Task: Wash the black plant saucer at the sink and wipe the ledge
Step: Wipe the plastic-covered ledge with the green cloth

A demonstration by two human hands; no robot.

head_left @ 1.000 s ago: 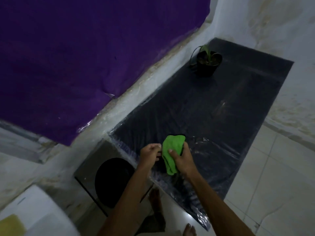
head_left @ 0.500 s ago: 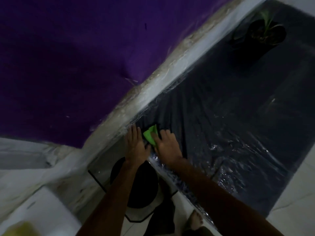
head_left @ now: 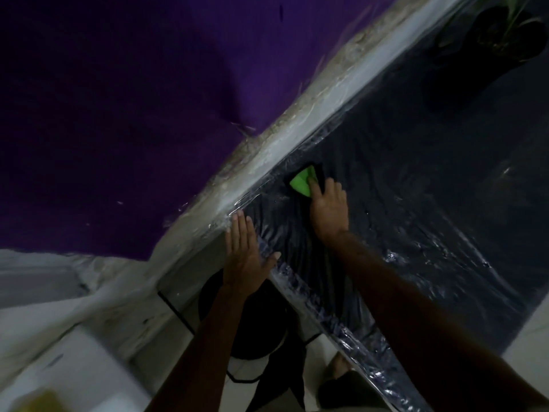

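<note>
A dark ledge (head_left: 416,203) covered in shiny clear plastic runs from lower centre to upper right. My right hand (head_left: 328,208) presses a green cloth (head_left: 301,182) flat on the ledge, close to the wall edge, with straight fingers on top of it. My left hand (head_left: 245,251) lies flat with straight fingers on the ledge's near-left corner. A potted plant (head_left: 511,31) in a black pot stands at the ledge's far end, top right; I cannot make out a saucer under it.
A purple cloth (head_left: 133,114) hangs on the wall to the left. A round black object (head_left: 258,322) on a grey stand sits below my left forearm. White tiled floor (head_left: 528,337) lies right of the ledge. A foot (head_left: 338,365) shows below.
My right hand has slid the green cloth further along the ledge, away from my left hand. My left hand stayed flat at the near corner. The camera moved closer.
</note>
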